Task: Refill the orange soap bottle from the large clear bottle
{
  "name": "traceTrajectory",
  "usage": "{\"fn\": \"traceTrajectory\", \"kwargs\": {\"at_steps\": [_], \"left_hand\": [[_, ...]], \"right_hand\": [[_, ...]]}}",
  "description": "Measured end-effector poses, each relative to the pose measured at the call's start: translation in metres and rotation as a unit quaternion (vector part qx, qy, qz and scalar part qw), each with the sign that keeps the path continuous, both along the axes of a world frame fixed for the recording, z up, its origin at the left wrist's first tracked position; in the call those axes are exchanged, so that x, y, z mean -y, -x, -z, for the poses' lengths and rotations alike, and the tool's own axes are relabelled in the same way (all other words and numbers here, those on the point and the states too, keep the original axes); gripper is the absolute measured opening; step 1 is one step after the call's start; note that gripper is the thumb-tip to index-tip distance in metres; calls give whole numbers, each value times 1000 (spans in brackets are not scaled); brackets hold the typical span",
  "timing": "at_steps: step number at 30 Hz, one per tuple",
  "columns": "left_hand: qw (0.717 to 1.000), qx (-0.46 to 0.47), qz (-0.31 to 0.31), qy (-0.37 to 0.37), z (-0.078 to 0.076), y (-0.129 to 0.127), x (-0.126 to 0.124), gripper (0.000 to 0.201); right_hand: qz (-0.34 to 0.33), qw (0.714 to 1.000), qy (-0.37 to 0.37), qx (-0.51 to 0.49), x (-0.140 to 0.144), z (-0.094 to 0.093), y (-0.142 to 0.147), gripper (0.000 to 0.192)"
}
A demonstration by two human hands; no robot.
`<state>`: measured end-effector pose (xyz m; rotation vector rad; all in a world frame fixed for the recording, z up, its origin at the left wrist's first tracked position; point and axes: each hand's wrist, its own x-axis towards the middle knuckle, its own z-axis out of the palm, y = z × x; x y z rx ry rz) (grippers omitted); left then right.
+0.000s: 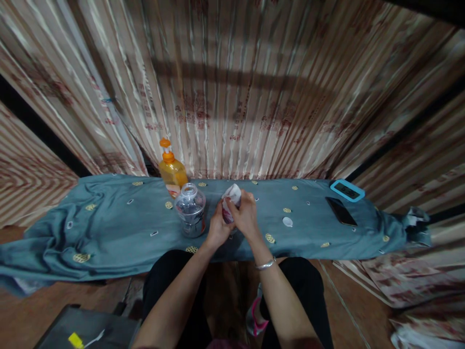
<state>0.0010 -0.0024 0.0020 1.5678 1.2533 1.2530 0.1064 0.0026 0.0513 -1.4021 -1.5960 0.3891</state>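
Both hands meet over the middle of a blue-grey cloth (119, 218) spread on a low surface. My left hand (218, 227) and my right hand (246, 214) together grip a small whitish object (233, 194) with a pink lower part; what it is stays unclear. A clear glass jar (191, 209) with no lid stands just left of my left hand. Behind the jar is an orange pump bottle (171, 168). A small white round piece (287, 221) lies on the cloth to the right of my right hand.
A dark phone (340, 211) and a blue-framed device (347, 190) lie at the right end of the cloth. Striped curtains (254, 87) hang close behind. My knees are under the front edge. A grey box (90, 329) with a yellow item sits at lower left.
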Motion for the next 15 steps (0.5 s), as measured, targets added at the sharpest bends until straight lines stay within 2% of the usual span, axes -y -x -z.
{"fn": "traceTrajectory", "kwargs": {"at_steps": [3,6,12,15], "left_hand": [[1000,5,6,7,-1,1,0,77],[1000,9,18,7,-1,2,-1,77],[999,22,24,21,0,5,-4,84],[999,10,12,36,1,5,-5,81]], "right_hand": [[-40,997,-7,-72,9,14,-9,39],[-90,987,18,-135,12,22,-20,39],[-223,952,110,-177,-20,10,-26,30],[-254,936,152,-192,-35,8,-20,25]]}}
